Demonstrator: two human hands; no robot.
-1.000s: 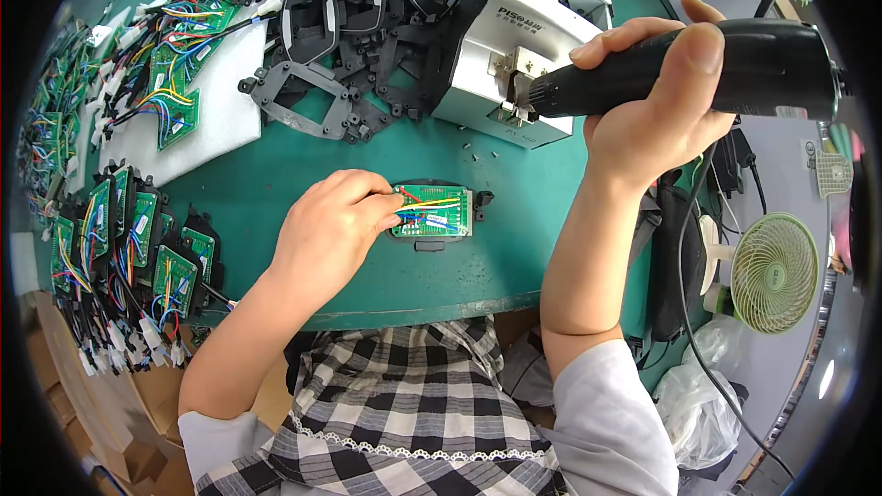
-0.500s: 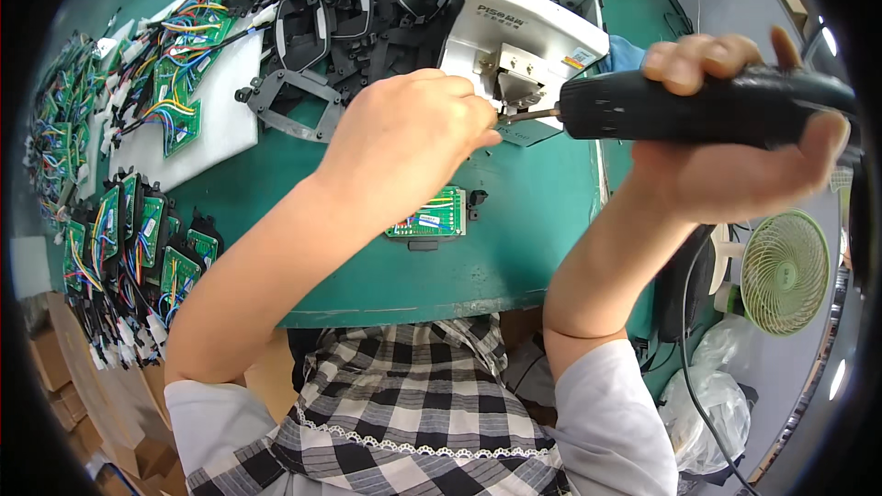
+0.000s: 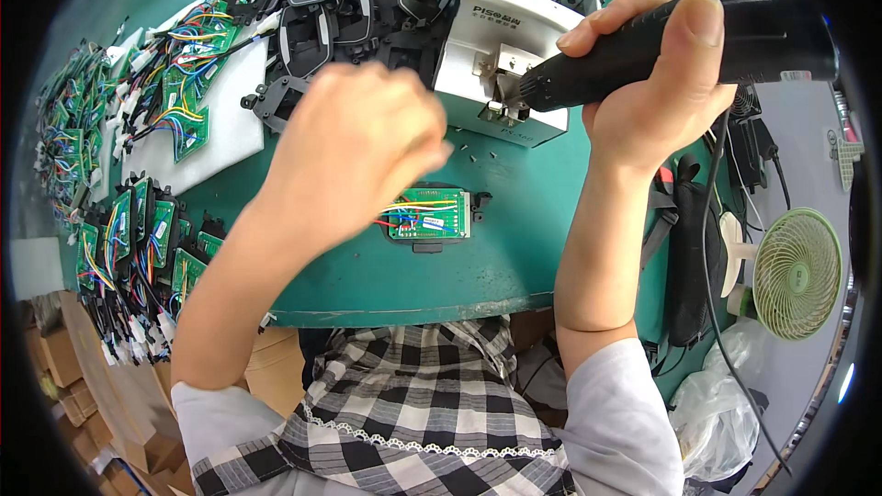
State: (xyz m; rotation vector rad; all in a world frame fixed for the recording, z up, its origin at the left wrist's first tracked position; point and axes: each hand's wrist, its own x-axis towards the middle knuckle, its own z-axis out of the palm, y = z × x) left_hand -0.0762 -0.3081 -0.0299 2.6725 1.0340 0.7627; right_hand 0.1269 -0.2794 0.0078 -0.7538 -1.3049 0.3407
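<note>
Screwdriver (image 3: 680, 41), black, gripped tight in right hand (image 3: 657, 96), lies near horizontal w/ tip at white feeder box (image 3: 514, 46); left hand (image 3: 354, 152), blurred, grip unclear, hovers nearer green circuit board (image 3: 429, 214) on table (image 3: 386, 285).

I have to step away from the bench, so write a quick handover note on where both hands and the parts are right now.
Right hand: closed around the black electric screwdriver, its tip at the outlet of the white screw feeder.
Left hand: raised above the green table, blurred; cannot tell whether it holds anything.
Green circuit board with coloured wires sits in a black holder at the table's front, untouched by either hand.
Done: boards in black holders stand in rows at the left.
Left: this board; no screw being driven yet.
</note>
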